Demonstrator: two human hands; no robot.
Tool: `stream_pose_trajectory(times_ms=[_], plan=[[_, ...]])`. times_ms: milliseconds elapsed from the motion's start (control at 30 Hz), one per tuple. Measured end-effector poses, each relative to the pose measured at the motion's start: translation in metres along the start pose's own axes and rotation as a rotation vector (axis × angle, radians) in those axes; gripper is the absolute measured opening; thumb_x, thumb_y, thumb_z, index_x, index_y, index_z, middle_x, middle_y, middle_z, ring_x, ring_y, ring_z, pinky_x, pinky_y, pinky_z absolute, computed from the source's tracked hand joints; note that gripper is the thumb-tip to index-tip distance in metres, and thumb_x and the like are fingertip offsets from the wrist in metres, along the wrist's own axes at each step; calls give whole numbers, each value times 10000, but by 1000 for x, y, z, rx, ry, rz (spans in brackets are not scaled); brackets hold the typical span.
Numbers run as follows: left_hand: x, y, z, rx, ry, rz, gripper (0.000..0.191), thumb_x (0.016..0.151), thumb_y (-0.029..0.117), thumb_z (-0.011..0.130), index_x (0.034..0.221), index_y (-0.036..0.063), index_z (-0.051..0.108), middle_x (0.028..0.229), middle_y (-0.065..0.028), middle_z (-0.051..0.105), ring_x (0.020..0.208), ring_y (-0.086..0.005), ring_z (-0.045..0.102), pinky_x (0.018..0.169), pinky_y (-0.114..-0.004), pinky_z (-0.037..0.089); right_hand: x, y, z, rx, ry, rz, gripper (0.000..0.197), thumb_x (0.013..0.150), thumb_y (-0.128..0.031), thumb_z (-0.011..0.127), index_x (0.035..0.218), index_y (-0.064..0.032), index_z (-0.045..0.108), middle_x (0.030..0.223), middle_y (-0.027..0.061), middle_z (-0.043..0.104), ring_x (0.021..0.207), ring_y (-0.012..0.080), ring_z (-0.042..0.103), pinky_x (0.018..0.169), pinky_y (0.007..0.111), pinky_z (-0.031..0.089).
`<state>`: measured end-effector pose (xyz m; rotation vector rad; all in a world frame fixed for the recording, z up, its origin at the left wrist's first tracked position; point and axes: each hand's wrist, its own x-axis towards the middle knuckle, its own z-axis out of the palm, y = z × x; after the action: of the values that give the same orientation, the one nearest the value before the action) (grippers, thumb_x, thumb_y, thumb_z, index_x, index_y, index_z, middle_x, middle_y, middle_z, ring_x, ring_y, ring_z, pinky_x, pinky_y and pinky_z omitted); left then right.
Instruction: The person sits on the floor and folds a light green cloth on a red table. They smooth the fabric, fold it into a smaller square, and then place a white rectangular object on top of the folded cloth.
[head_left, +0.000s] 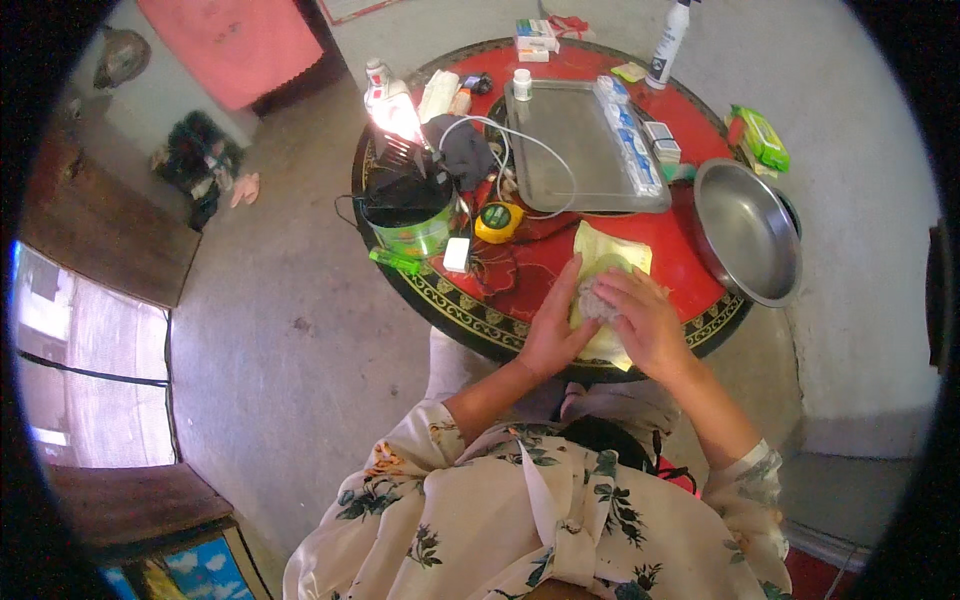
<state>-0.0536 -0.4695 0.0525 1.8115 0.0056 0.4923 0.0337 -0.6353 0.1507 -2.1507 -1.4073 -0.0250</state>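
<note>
A grey, rough-textured round lump (598, 301) sits between my hands, above a yellow printed cloth or paper sheet (606, 354) at the near edge of the round table. My left hand (553, 322) cups its left side, with the fingers stretched forward and the thumb at its near edge. Curled over the top and right side is my right hand (646, 322). The fingers partly hide the lump, so its material is unclear. Just beyond it, a pale green round patch (611, 262) shows on the yellow sheet.
The red table (694, 255) holds a steel basin (750, 229) at right and a metal tray (559, 165) behind. To the left are a yellow tape measure (498, 222), a white adapter (456, 255), a green tub (412, 236) and a glaring lamp (397, 120). A spray bottle (667, 49) stands far right.
</note>
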Motion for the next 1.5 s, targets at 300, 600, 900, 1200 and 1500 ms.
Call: stream_pose_trajectory(times_ms=[300,600,900,1200,1500], plan=[[1,7,0,-54,14,-8,906,903,158,744,1612,-28,213,1628,-264,333,1518,-378,348,1220,-418,320,26,28,22,133,99,29,387,885,24,619,1265,-36,658,1364,167,630,1356,374,539,1166,479,413],[3,16,-2,-68,7,-53,943,904,150,739,1622,-28,155,1626,-266,328,1512,-372,359,1212,-405,327,41,24,26,3,179,37,322,894,-17,638,1214,-20,675,1314,162,659,1305,381,576,1131,462,445],[2,6,0,-92,19,-30,954,907,176,738,1627,-15,142,1620,-271,336,1499,-375,378,1209,-408,332,31,21,24,3,171,33,355,873,-3,661,1227,-28,681,1315,157,666,1278,378,598,1121,464,463],[1,5,0,-64,18,5,925,879,131,716,1626,3,187,1603,-282,357,1489,-386,393,1202,-415,347,3,0,-3,49,45,29,502,838,-83,745,1325,-45,632,1410,169,606,1375,370,523,1199,515,359],[0,2,1,-48,34,7,895,895,150,730,1603,-43,219,1617,-282,340,1491,-396,387,1209,-419,339,46,5,26,-215,0,18,597,963,-290,661,1477,-38,494,1505,205,507,1452,376,425,1205,548,302]])
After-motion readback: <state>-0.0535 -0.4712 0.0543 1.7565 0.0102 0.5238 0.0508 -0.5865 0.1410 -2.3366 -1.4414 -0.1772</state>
